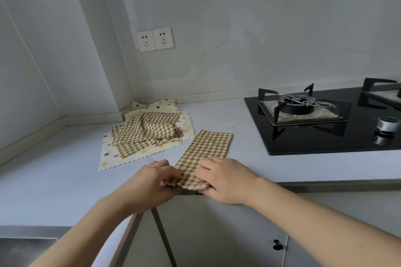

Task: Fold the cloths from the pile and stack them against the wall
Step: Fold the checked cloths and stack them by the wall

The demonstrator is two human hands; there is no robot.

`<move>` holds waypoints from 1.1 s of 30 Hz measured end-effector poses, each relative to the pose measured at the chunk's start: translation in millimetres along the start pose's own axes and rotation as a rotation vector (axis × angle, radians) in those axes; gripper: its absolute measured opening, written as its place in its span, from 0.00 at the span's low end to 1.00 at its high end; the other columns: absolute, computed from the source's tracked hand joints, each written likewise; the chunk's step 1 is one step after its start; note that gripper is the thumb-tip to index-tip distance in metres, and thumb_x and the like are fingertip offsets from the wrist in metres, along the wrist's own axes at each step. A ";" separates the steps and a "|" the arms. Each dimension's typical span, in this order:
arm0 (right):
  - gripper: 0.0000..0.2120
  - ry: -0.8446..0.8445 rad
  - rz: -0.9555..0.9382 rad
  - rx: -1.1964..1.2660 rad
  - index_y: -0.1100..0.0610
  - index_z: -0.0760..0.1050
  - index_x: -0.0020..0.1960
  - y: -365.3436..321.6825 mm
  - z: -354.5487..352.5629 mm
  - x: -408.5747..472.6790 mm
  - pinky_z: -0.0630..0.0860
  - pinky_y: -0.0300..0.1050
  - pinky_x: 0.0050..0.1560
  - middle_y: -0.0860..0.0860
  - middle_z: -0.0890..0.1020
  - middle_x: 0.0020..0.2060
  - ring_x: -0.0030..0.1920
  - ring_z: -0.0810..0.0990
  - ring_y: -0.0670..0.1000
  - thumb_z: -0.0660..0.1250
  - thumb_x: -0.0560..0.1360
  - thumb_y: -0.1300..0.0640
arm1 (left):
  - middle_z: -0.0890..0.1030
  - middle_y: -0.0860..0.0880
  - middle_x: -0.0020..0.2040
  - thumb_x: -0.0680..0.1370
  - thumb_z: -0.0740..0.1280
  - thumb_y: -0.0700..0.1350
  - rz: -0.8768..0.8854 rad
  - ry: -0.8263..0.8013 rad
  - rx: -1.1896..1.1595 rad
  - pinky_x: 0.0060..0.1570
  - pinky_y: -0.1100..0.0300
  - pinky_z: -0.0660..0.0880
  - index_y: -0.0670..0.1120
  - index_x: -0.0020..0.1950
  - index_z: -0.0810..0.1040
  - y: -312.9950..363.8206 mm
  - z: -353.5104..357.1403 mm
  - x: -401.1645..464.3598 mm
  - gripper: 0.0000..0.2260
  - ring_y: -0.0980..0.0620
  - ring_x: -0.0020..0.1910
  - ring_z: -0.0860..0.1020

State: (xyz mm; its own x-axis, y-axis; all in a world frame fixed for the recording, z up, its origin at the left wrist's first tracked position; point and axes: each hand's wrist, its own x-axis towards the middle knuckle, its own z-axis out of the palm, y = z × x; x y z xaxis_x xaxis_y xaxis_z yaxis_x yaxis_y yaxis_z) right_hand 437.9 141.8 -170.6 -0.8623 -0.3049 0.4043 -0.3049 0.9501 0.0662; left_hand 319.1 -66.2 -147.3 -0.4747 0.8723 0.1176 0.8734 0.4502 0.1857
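Two hands, left (149, 182) and right (223, 180), each grip pinching one checked cloth's (208, 147) near edge; beyond-left, pile (143, 134) of several cloths, uncountable.

body: two bare forearms entering from 7 and 5 o'clock | sleeves: none visible, arms uncovered to frame edge | left hand (149, 182): bare, no glove, no ring or band seen | right hand (225, 180): bare, no glove, no ring or watch seen | markings: none discernible | fingernails: too blurred to assess
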 end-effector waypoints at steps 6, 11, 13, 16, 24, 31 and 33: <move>0.13 -0.053 0.384 0.561 0.50 0.70 0.37 15.8 -25.9 8.7 0.68 0.45 0.37 0.45 0.73 0.33 0.34 0.70 0.46 0.65 0.77 0.46 | 0.77 0.64 0.48 0.78 0.67 0.49 -0.023 0.094 -0.082 0.49 0.70 0.70 0.61 0.48 0.76 2.1 -13.4 13.7 0.05 0.66 0.49 0.73; 0.21 0.002 0.571 0.661 0.53 0.61 0.31 50.6 -35.1 31.0 0.58 0.45 0.33 0.47 0.65 0.27 0.29 0.63 0.48 0.66 0.77 0.47 | 0.83 0.53 0.45 0.79 0.66 0.39 -0.177 0.221 -0.572 0.44 0.71 0.73 0.50 0.47 0.80 12.2 -28.7 67.7 0.06 0.61 0.44 0.80; 0.22 0.016 0.653 0.638 0.53 0.59 0.31 70.4 -36.1 40.9 0.57 0.46 0.32 0.48 0.63 0.27 0.29 0.62 0.49 0.65 0.77 0.48 | 0.82 0.51 0.44 0.79 0.66 0.39 -0.238 0.292 -0.623 0.42 0.66 0.73 0.46 0.47 0.81 14.9 -27.5 96.8 0.05 0.56 0.44 0.79; 0.20 -0.017 0.730 0.549 0.53 0.60 0.32 96.5 -32.9 50.7 0.58 0.46 0.31 0.48 0.65 0.27 0.29 0.63 0.50 0.64 0.77 0.49 | 0.81 0.52 0.45 0.79 0.65 0.40 -0.290 0.361 -0.574 0.41 0.64 0.72 0.46 0.47 0.81 14.6 -14.3 138.9 0.05 0.57 0.45 0.78; 0.15 -0.166 0.837 0.333 0.55 0.62 0.32 135.1 -1.9 56.2 0.58 0.43 0.27 0.51 0.69 0.30 0.30 0.66 0.52 0.60 0.75 0.54 | 0.80 0.53 0.48 0.81 0.59 0.43 -0.273 0.263 -0.209 0.47 0.57 0.72 0.50 0.51 0.76 3.5 31.3 203.4 0.06 0.52 0.49 0.76; 0.13 -0.167 0.841 0.278 0.55 0.63 0.34 140.3 16.0 51.7 0.57 0.44 0.28 0.50 0.70 0.33 0.37 0.70 0.55 0.60 0.76 0.53 | 0.79 0.54 0.53 0.81 0.57 0.49 -0.253 0.279 -0.012 0.46 0.56 0.73 0.54 0.54 0.74 -1.3 53.1 209.4 0.08 0.51 0.51 0.78; 0.11 -0.157 0.852 0.291 0.55 0.65 0.36 142.4 19.0 50.4 0.59 0.44 0.29 0.50 0.71 0.34 0.40 0.73 0.56 0.60 0.75 0.52 | 0.78 0.55 0.54 0.82 0.56 0.50 -0.248 0.270 0.006 0.46 0.56 0.73 0.54 0.55 0.74 -0.1 53.9 209.6 0.08 0.51 0.52 0.77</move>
State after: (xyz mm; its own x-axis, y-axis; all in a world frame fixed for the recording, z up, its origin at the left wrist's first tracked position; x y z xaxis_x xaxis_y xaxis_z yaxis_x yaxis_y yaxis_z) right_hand 343.4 260.5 -158.1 -0.8809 0.4664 0.0805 0.3888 0.8101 -0.4390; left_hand 225.5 126.9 -175.2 -0.6830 0.6548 0.3237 0.7284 0.6436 0.2349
